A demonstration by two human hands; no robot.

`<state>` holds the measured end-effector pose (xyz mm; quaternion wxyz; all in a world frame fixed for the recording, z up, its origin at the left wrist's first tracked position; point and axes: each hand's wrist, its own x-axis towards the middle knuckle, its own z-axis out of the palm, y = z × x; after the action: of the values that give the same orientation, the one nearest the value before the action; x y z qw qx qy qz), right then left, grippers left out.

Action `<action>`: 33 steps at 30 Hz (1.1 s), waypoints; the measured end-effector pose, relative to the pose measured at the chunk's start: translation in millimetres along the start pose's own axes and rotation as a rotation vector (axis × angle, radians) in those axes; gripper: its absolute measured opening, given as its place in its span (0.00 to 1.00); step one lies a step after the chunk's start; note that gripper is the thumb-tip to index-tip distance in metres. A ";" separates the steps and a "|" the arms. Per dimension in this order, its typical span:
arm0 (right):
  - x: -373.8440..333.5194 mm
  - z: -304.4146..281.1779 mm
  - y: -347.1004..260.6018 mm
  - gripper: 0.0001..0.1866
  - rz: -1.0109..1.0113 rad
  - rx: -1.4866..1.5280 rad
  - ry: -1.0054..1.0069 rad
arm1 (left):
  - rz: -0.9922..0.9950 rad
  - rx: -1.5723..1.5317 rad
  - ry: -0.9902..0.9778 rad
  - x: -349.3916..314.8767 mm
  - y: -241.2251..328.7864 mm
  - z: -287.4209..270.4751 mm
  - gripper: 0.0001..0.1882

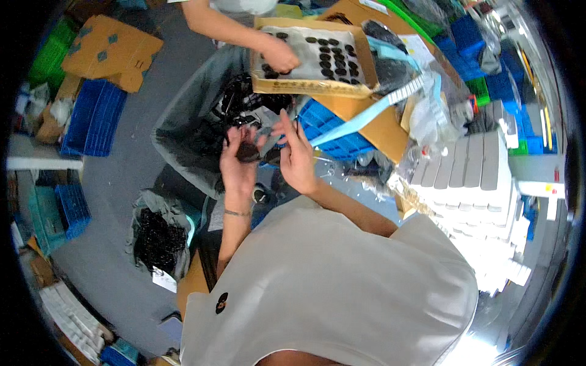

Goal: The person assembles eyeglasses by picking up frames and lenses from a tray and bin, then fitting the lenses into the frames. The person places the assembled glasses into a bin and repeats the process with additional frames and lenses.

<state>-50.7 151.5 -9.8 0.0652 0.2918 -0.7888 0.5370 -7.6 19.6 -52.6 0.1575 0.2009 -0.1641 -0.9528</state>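
My left hand (pixel 237 168) is raised in front of me, palm up, with a dark round piece (pixel 248 152) against its fingers; motion smears the fingertips. Facing it, my right hand (pixel 297 160) has its fingers stretched out and apart. A second dark piece (pixel 273 157) shows beside the right thumb, and I cannot tell whether the thumb touches it. Below and beyond both hands is a large grey bag (pixel 189 137) with shiny black items inside. Past it stands a shallow cardboard box (pixel 314 89) holding rows of dark oval pieces (pixel 326 57) on a white liner.
A co-worker's hand (pixel 282 57) reaches into the cardboard box from the far side. A blue basket (pixel 332 131) sits under that box, crossed by a light blue strap (pixel 360 117). White stacked trays (pixel 461 165) stand at right. At left are a blue crate (pixel 94 119) and a bag of black parts (pixel 160 238).
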 end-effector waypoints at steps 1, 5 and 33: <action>-1.7 -9.1 0.1 0.37 0.096 0.125 -0.031 | -0.098 0.068 0.038 -6.2 -13.0 13.7 0.14; -4.5 -71.3 -12.9 0.12 -0.229 0.253 -0.252 | 0.066 0.519 0.004 -6.5 -43.8 43.3 0.21; 81.3 -203.5 179.7 0.19 0.312 0.463 -0.457 | -0.122 1.208 -0.146 72.7 -203.7 155.0 0.19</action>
<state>-255.6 345.5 -36.9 -0.2634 0.2872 -0.6755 0.6259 -185.9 214.3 -19.1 -0.0508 0.1981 -0.6740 -0.7099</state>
